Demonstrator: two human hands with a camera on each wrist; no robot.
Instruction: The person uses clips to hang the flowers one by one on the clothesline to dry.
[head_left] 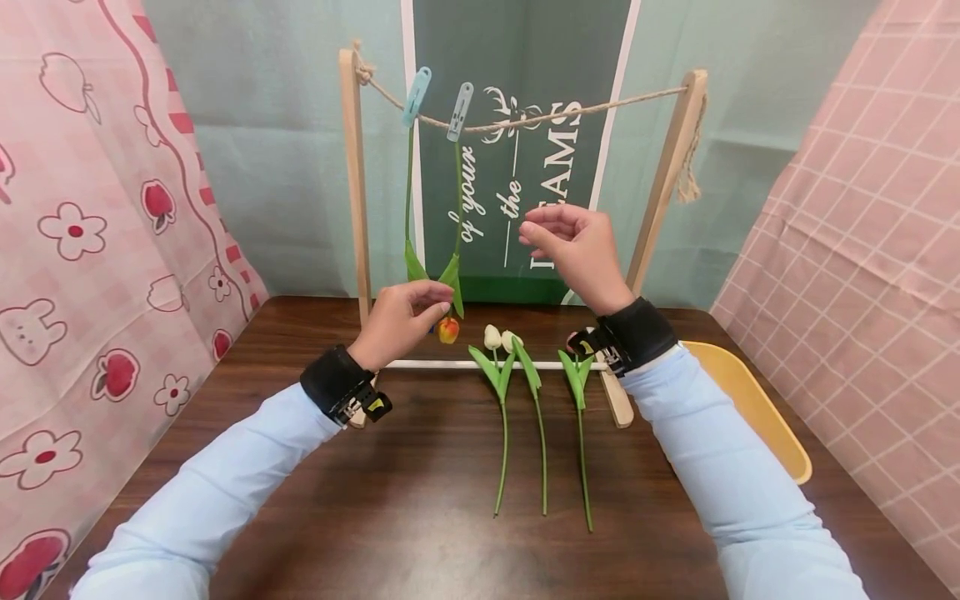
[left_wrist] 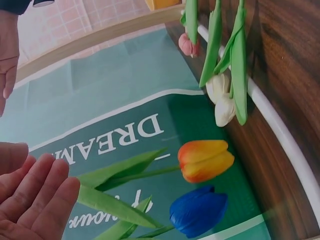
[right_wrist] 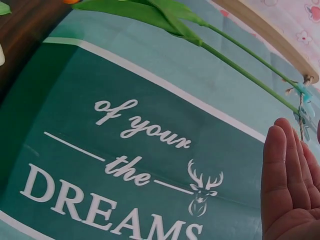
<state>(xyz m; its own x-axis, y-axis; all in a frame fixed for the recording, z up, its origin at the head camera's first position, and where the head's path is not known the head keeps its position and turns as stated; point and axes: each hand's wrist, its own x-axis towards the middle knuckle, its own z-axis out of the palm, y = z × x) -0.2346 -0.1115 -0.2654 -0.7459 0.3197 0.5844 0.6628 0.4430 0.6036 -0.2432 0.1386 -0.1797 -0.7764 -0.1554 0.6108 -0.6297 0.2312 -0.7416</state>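
Two tulips hang head down from a twine line. A blue clothespin clips one stem and a grey-blue clothespin the other. In the left wrist view their blooms are an orange-yellow tulip and a blue tulip. My left hand is beside the hanging leaves, fingers loosely bent with nothing held; in the head view it hides most of the blue bloom. Raised right of the stems, my right hand is relaxed and holds nothing.
A wooden post stands left and another right, joined low by a white rod. Two white tulips and a pink tulip lie across the rod on the brown table. A yellow tray sits behind my right forearm.
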